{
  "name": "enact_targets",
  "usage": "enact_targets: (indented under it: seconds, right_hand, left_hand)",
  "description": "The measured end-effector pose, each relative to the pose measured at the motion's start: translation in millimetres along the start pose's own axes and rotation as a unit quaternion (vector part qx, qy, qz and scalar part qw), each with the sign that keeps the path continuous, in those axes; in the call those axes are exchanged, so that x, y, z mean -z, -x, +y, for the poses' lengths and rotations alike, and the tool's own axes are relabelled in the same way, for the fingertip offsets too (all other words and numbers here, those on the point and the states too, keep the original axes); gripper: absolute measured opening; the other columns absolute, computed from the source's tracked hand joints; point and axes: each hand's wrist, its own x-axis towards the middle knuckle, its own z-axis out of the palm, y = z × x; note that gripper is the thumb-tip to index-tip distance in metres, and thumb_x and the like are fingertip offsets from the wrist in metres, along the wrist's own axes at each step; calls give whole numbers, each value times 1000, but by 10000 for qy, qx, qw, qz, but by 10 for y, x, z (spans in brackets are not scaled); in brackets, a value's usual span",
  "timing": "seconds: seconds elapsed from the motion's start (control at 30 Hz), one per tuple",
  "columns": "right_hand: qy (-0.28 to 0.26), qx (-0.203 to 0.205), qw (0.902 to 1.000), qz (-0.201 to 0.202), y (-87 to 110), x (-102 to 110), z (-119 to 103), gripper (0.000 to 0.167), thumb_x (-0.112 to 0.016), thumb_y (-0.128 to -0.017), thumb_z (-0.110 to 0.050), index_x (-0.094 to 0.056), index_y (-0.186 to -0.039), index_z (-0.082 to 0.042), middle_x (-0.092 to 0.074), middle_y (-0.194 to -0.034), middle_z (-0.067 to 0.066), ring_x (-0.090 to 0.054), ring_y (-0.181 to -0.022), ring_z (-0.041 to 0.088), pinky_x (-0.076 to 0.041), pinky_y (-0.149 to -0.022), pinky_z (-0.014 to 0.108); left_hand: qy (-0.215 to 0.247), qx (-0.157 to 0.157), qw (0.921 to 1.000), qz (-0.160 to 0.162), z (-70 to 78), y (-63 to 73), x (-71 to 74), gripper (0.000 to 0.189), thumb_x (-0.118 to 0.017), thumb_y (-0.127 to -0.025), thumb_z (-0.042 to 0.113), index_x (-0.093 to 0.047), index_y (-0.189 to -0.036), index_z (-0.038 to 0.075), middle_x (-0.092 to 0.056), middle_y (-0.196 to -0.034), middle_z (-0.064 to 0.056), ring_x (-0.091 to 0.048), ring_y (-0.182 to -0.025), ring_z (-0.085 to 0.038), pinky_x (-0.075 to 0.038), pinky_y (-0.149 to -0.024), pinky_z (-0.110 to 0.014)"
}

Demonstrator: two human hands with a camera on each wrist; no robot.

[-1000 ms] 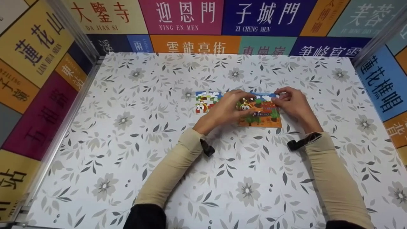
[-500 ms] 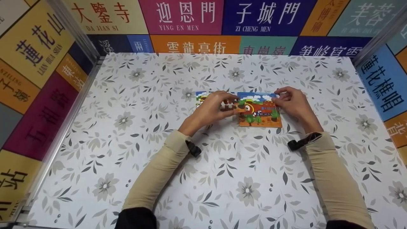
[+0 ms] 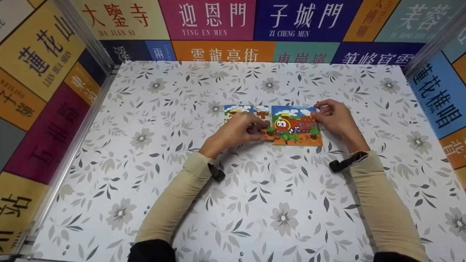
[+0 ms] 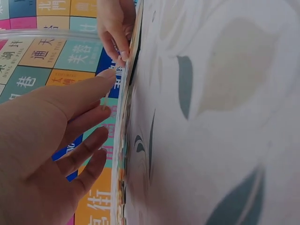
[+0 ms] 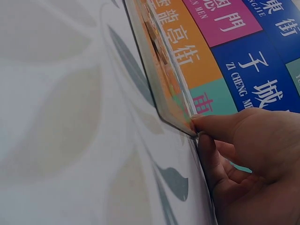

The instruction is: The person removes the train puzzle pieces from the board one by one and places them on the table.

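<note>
My left hand (image 3: 233,133) pinches a small jigsaw piece (image 4: 106,99) between thumb and forefinger, seen edge-on in the left wrist view, while the other fingers are loosely bent. Under and behind this hand lies a jigsaw puzzle (image 3: 236,108) of a train scene with white gaps; the hand hides much of it. Just to its right is a flat picture card (image 3: 296,138) showing a red train with a face, green bushes and orange ground. At the card's upper right corner, my right hand (image 3: 336,116) grips the edge with thumb and forefinger.
Both pictures lie on a table (image 3: 174,203) covered in white leaf-and-flower paper. Colourful panels with large Chinese characters (image 3: 211,18) stand behind it and along both sides. A metal rail (image 3: 78,138) runs down the left side.
My left hand has moved left with the piece, from over the picture card to the puzzle, uncovering the card's train face. The right hand keeps its place at the card's corner.
</note>
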Motion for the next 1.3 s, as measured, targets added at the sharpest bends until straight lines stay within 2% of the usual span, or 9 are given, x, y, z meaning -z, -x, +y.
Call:
enact_targets:
  seconds: [0.1,0.2,0.33,0.5,0.67,0.83,1.1,1.3]
  right_hand:
    - [13,18,10000,-5,-6,3,1,51,-73,-103,-45,-65,-143,-14,-66,-119,9,-63,-101,16,-50,-82,26]
    - [-17,-6,10000,-30,-10,4,3,52,-73,-103,-45,-64,-144,-14,-66,-119,9,-63,-101,16,-50,-81,25]
    - [-42,-31,10000,-44,-14,-1,9,52,-74,-103,-45,-64,-144,-15,-65,-119,8,-62,-101,17,-50,-82,26]
    - [-32,34,10000,10,-9,-4,15,52,-74,-102,-46,-65,-143,-15,-66,-117,8,-63,-98,14,-50,-80,24]
    - [-13,230,9997,75,1,-8,21,48,-75,-103,-43,-67,-140,-12,-68,-111,6,-64,-91,8,-51,-77,21]
    - [7,223,9997,113,11,-6,21,47,-75,-103,-42,-67,-139,-12,-67,-110,5,-64,-92,11,-50,-78,23]
    - [44,119,9999,91,2,-6,18,51,-74,-102,-45,-67,-141,-13,-68,-115,8,-64,-97,14,-51,-81,27]
    - [52,131,9999,95,0,-6,21,48,-74,-103,-43,-67,-140,-13,-68,-114,9,-64,-96,15,-51,-79,26]
  left_hand:
    - [-93,39,9998,-158,-7,36,-6,42,-87,-94,25,-78,-133,12,-82,-124,-3,-76,-108,-18,-61,-94,-34]
    - [-289,24,9994,-175,-8,59,-7,35,-87,-94,26,-82,-126,14,-82,-120,-2,-76,-110,-17,-60,-97,-32]
    - [-635,-112,9978,-173,9,68,-1,26,-89,-92,32,-87,-113,17,-83,-112,1,-74,-107,-18,-58,-98,-32]
    - [-966,-162,9948,-274,44,62,-17,24,-90,-90,34,-88,-108,18,-83,-113,1,-71,-111,-22,-55,-102,-36]
    - [-902,51,9952,-363,79,71,-42,20,-88,-92,31,-88,-107,18,-81,-119,1,-69,-114,-23,-55,-102,-38]
    - [-787,152,9961,-358,83,76,-56,23,-88,-91,31,-87,-110,16,-80,-122,-1,-69,-119,-22,-55,-107,-37]
    - [-753,229,9962,-372,74,91,-56,23,-89,-91,32,-86,-110,20,-77,-109,2,-69,-105,-17,-57,-95,-33]
    - [-659,219,9970,-345,74,92,-69,24,-87,-92,32,-84,-113,19,-77,-112,2,-69,-108,-17,-57,-97,-34]
